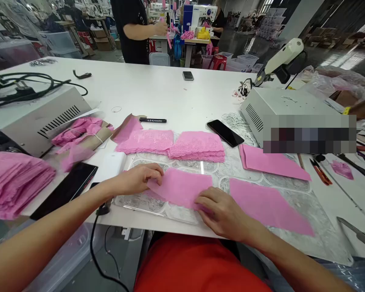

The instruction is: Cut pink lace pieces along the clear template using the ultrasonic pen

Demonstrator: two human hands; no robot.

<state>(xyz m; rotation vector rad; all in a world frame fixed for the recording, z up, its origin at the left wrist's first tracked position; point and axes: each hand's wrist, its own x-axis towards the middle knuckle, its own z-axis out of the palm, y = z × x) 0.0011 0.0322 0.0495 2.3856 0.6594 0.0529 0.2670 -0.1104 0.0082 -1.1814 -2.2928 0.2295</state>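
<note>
A pink fabric piece lies between my hands over a patterned clear mat. My left hand pinches its left end between thumb and fingers. At its right end, the bent fingers of my right hand are closed on the edge. Behind it sit two stacks of lace-edged pink pieces, one at left and one at right. Another flat pink piece is to the right of my right hand, with a folded pink sheet behind it.
Black phones lie behind the mat and at left. A marker is beyond the stacks. Grey boxes stand left and right. A pink pile, pliers and scissors flank the work. A person stands across the table.
</note>
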